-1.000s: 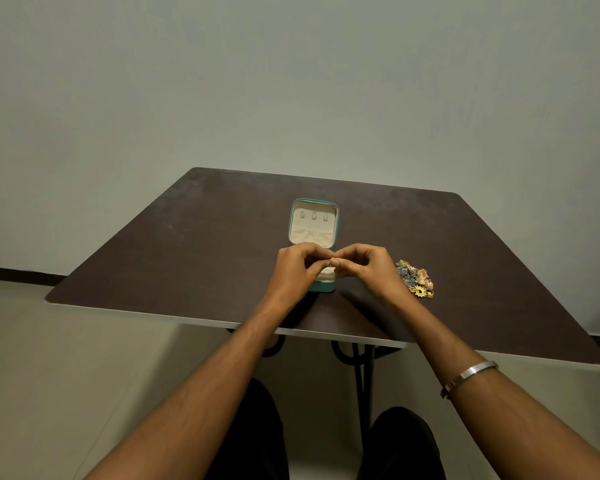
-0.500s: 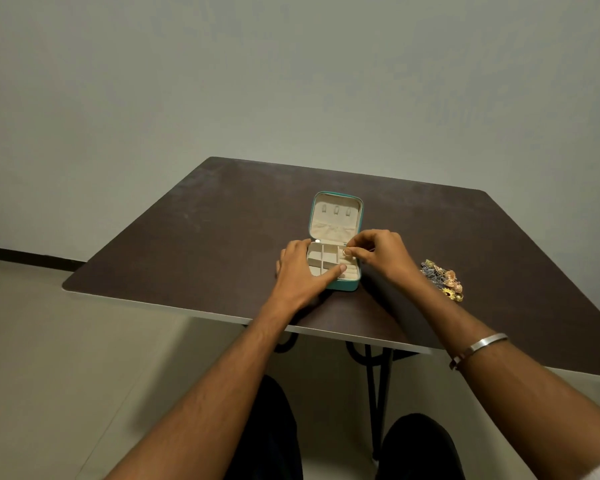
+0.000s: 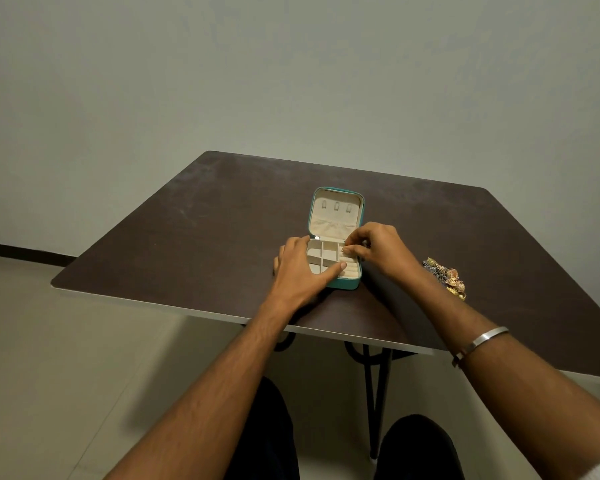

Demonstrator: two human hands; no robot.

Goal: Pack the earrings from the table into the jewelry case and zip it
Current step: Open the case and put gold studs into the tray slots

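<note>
Jewelry case [image 3: 336,237] open near the middle of the table [image 3: 194,237], lid propped upright at 12 o'clock so the cream compartments lie bare to both hands. Left hand [image 3: 297,271] laid flat against the case's 9 o'clock side, fingers straight, index tip reaching across the near compartments; probably there to steady the light box while the other hand works. Right hand [image 3: 378,249] curled over the 3 o'clock edge of the tray, thumb and fingers pinched narrow on something too small to make out, likely one earring being lowered into the right-hand slots. Rest of the earrings [image 3: 445,277] heaped at 3 o'clock from the case, just past the right wrist, within easy reach for the next pick. Bracelet [image 3: 482,342] on the right forearm. Packing barely begun by the look of it: compartments mostly bare, zip not yet closed.
</note>
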